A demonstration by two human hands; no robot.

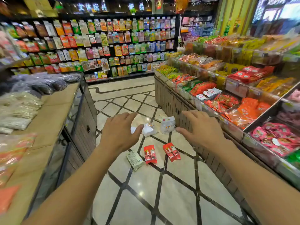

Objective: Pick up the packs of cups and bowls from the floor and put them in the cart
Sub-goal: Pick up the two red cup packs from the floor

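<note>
Both hands — left hand (119, 132) and right hand (200, 127) — are held out with fingers relaxed, nothing grasped, above the white packs (167, 125) on the floor (178, 192).

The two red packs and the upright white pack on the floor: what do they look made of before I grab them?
The two red packs look like glossy printed plastic film: flat, sealed edges, light sheen. The upright white pack seems a clear or frosted soft plastic bag around white contents; it bulges and wrinkles at the top. What the contents are made of I cannot tell. Both hands are open and hold nothing.
</note>
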